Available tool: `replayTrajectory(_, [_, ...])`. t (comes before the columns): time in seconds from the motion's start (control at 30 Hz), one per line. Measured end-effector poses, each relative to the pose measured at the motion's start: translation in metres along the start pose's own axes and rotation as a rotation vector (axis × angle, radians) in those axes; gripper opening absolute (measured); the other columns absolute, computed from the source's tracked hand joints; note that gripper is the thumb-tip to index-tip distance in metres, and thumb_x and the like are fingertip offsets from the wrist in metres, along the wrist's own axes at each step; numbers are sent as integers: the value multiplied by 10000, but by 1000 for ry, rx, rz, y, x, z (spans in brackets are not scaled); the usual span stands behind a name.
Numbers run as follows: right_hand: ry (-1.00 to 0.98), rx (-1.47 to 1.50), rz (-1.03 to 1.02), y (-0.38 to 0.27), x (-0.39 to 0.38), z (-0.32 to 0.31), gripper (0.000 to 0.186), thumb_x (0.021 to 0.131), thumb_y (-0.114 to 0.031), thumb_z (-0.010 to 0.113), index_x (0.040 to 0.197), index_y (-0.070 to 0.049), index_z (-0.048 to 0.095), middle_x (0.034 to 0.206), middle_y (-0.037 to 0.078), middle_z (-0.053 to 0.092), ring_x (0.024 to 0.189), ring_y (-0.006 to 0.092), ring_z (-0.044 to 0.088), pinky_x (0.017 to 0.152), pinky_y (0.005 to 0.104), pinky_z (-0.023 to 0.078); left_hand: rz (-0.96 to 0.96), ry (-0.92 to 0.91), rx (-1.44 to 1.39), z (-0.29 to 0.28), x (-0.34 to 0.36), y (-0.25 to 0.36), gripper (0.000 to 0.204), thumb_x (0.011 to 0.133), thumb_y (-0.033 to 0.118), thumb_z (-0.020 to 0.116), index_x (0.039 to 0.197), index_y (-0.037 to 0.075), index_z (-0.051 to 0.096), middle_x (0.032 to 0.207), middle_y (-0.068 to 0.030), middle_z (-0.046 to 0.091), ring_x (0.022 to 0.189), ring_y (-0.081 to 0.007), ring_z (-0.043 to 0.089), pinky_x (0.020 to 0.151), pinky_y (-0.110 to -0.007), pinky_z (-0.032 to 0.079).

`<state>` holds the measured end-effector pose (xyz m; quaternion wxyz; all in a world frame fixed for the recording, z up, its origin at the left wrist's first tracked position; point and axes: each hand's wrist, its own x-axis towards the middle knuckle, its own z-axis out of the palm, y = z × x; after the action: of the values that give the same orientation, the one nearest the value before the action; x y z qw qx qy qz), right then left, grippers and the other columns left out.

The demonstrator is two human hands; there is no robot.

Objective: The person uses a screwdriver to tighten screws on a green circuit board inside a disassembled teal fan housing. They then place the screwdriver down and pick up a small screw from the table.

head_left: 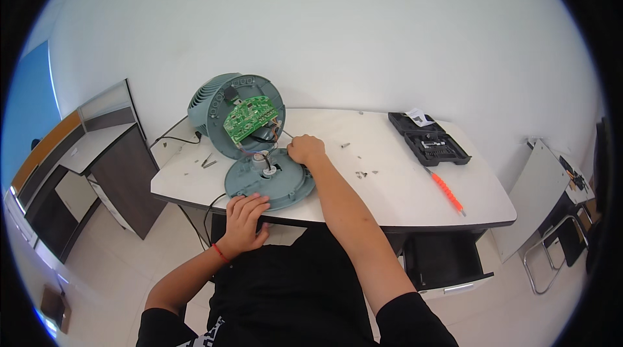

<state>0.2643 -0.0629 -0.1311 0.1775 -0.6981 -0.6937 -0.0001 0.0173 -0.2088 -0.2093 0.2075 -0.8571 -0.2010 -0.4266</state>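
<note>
Head view looks down past a black shirt [292,295] to the near edge of a smooth white table [389,198]. The left hand [245,220], a thin red band [220,253] at its wrist, lies spread and flat, fingers open, on the front rim of a round grey-green plastic cover [276,181] that rests face down at the table's near left. The right hand [305,149] is curled into a loose fist at the cover's far right rim; whether it grips anything cannot be told. Just behind, the matching grey-green fan housing [224,113] lies on its side, ribbed and drum-shaped, its open end facing the person with a green circuit board [246,120] showing; thin wires [263,142] run down to the cover. Small screws [361,173] are scattered mid-table. Farther right lie an orange-handled screwdriver [446,191] and an open black bit case [428,139].
</note>
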Motion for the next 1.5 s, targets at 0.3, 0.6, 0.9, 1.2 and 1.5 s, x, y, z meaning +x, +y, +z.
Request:
replayTrajectory(0.3, [-15,-15,9,1,-1,-3,432,971,-382,474,1145,-104,755,1203,153,719,1111,334,691,941,458,550,3,-4,-12,0,-2,0,578,715,143,688,1278,76,575,1348,-70,615,1276,-266,545,1090,-476,353])
replayTrajectory(0.6, [-35,-24,17,-2,-2,-6,446,983,-393,464,1159,-100,750,1232,150,708,1131,331,683,957,452,544,3,0,-12,-1,-2,-1,572,715,142,685,1273,78,584,1351,-65,617,1276,-259,550,1084,-470,360])
replayTrajectory(0.9, [-24,-22,13,0,0,-3,452,972,-397,456,1153,-103,749,1215,162,712,1126,340,682,963,453,540,2,1,-15,-2,0,-1,562,719,146,681,1269,79,586,1347,-58,618,1277,-250,548,1084,-466,360])
replayTrajectory(1.2, [-26,-22,16,0,0,-3,456,969,-397,449,1153,-104,747,1210,165,713,1123,345,681,965,453,539,6,7,-12,-2,0,-1,551,723,149,680,1262,81,590,1355,-58,614,1276,-247,549,1083,-460,358])
replayTrajectory(1.5, [-26,-31,8,0,0,-4,445,974,-378,460,1145,-90,753,1209,158,716,1111,337,691,948,448,550,19,16,-11,-2,1,-1,556,715,139,671,1257,64,576,1324,-84,628,1249,-274,565,1069,-483,363])
